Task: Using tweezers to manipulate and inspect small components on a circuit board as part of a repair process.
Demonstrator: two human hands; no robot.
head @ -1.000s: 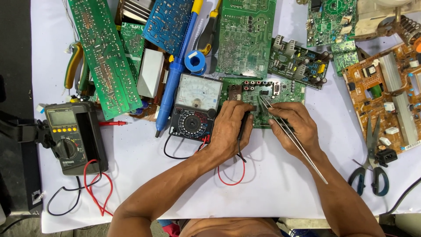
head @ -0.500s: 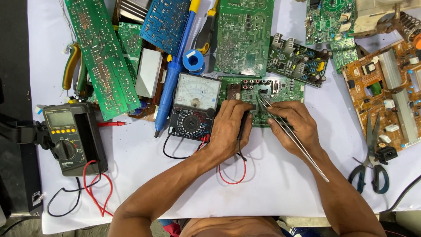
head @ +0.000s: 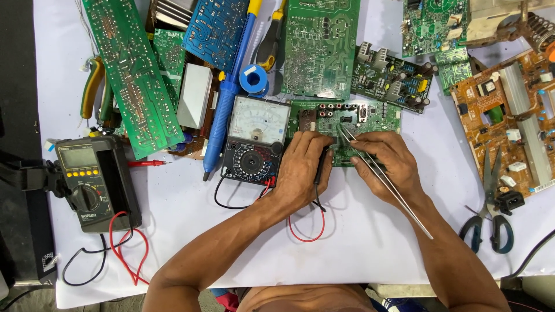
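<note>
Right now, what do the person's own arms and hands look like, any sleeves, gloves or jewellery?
Both arms are bare from the bottom edge of the picture to the fingertips: no sleeves, no gloves. The left hand and the right hand show no rings, and neither wrist carries a watch or band. No cables or markings on either arm. Both forearms are lean, and the hands have short nails.

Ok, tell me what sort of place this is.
Most likely an electronics repair bench. Bare circuit boards cover the white-topped table, an analog multimeter and a digital one lie ready, and the right hand works metal tweezers on a small green board.
</note>
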